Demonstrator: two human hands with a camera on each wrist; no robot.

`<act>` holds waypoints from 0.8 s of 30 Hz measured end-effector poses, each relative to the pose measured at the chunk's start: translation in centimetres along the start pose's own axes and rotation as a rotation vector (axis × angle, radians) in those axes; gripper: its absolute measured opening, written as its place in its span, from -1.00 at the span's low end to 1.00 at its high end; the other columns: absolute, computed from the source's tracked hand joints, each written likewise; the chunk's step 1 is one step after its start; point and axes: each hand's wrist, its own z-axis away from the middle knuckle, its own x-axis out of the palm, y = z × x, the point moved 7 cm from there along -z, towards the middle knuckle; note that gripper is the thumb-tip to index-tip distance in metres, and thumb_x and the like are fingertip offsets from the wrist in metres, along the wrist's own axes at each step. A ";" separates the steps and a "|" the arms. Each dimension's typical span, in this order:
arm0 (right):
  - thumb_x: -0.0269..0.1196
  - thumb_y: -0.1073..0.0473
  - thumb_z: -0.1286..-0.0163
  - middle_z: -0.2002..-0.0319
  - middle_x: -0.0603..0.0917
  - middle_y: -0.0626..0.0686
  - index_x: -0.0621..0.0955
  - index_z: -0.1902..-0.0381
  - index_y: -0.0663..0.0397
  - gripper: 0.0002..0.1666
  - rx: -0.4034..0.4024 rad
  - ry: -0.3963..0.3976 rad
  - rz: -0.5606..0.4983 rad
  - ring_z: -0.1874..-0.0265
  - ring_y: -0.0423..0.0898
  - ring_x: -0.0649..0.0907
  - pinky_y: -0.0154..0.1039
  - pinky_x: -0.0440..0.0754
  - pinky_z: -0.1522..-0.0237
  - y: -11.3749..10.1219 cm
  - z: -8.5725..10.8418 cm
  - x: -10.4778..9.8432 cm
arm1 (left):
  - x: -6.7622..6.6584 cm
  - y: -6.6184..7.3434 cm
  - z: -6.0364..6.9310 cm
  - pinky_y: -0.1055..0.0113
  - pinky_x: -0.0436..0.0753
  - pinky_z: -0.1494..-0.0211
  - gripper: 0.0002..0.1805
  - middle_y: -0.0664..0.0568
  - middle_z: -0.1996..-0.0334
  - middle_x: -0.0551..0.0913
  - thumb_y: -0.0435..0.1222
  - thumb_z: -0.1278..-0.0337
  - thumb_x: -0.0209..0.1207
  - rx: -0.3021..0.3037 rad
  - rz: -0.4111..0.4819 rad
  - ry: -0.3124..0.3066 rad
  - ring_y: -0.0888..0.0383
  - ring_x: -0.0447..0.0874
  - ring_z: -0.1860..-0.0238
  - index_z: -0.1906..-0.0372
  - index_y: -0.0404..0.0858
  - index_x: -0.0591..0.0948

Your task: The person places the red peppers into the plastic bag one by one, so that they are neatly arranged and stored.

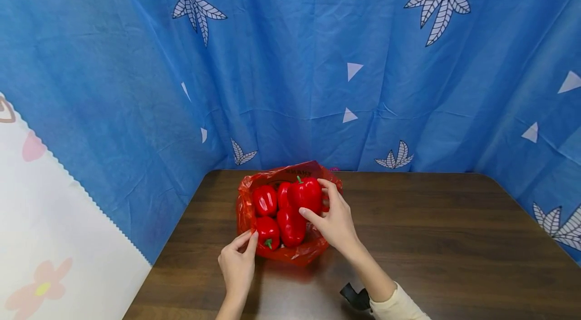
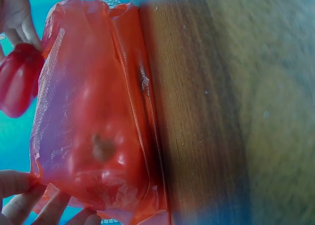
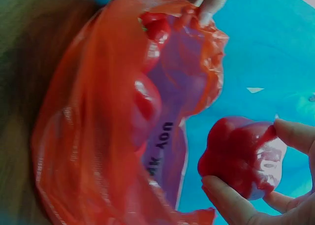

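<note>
A red plastic bag (image 1: 245, 209) stands on the table, its mouth open upward, with several red bell peppers (image 1: 292, 227) inside. My left hand (image 1: 238, 262) pinches the bag's near left rim between thumb and fingers. Above the bag's right side, my right hand (image 1: 337, 221) grips one red bell pepper (image 1: 306, 194), its green stem up in the head view. The right wrist view shows this bell pepper (image 3: 241, 156) between thumb and fingertips, apart from the bag (image 3: 78, 136). Through the bag's thin wall in the left wrist view, a stemmed pepper (image 2: 103, 148) shows blurrily.
The brown wooden table (image 1: 436, 229) extends to the right of the bag. A black object (image 1: 355, 297) lies near the right forearm, partly hidden. A blue patterned curtain (image 1: 281, 67) hangs behind the table, and a white patterned cloth (image 1: 59, 219) is at the left.
</note>
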 end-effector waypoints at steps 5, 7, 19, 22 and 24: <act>0.49 0.09 -0.09 -0.11 0.56 0.13 0.33 -0.32 -0.07 -0.12 -0.011 0.005 0.090 0.03 0.09 0.65 -0.04 0.74 0.17 1.0 0.0 0.3 | 0.1 0.0 0.0 0.05 0.64 0.08 -0.89 -0.05 0.31 0.81 -0.36 0.03 0.40 0.000 -0.002 -0.002 -0.04 0.79 0.21 0.35 -0.31 0.81; 0.50 0.10 -0.08 -0.12 0.56 0.15 0.33 -0.31 -0.03 -0.12 -0.008 0.013 0.139 0.00 0.11 0.63 0.01 0.73 0.15 1.4 0.0 0.3 | 0.0 0.0 0.0 0.07 0.64 0.09 -0.89 -0.05 0.31 0.81 -0.36 0.03 0.40 -0.001 -0.003 -0.002 -0.04 0.79 0.21 0.35 -0.31 0.81; 0.50 0.09 -0.06 -0.17 0.52 0.25 0.33 -0.30 0.11 -0.11 0.086 -0.032 0.281 -0.08 0.23 0.57 0.14 0.70 0.11 4.0 -0.3 0.7 | 0.1 0.0 0.0 0.07 0.61 0.06 -0.90 -0.03 0.32 0.81 -0.36 0.04 0.41 0.005 -0.009 0.005 -0.04 0.79 0.20 0.36 -0.29 0.81; 0.50 0.09 -0.06 -0.16 0.52 0.27 0.33 -0.28 0.14 -0.11 0.090 -0.020 0.298 -0.07 0.24 0.58 0.15 0.70 0.11 4.2 -0.3 0.7 | 0.1 0.0 0.0 0.07 0.61 0.07 -0.90 -0.03 0.32 0.81 -0.36 0.04 0.41 0.005 -0.008 0.004 -0.04 0.79 0.20 0.36 -0.29 0.81; 0.50 0.09 -0.05 -0.15 0.52 0.28 0.33 -0.26 0.15 -0.12 0.096 -0.013 0.305 -0.05 0.24 0.59 0.16 0.70 0.12 4.4 -0.3 0.6 | 0.1 0.0 0.0 0.06 0.61 0.07 -0.90 -0.03 0.32 0.81 -0.36 0.04 0.41 0.007 -0.010 0.003 -0.04 0.79 0.20 0.36 -0.29 0.81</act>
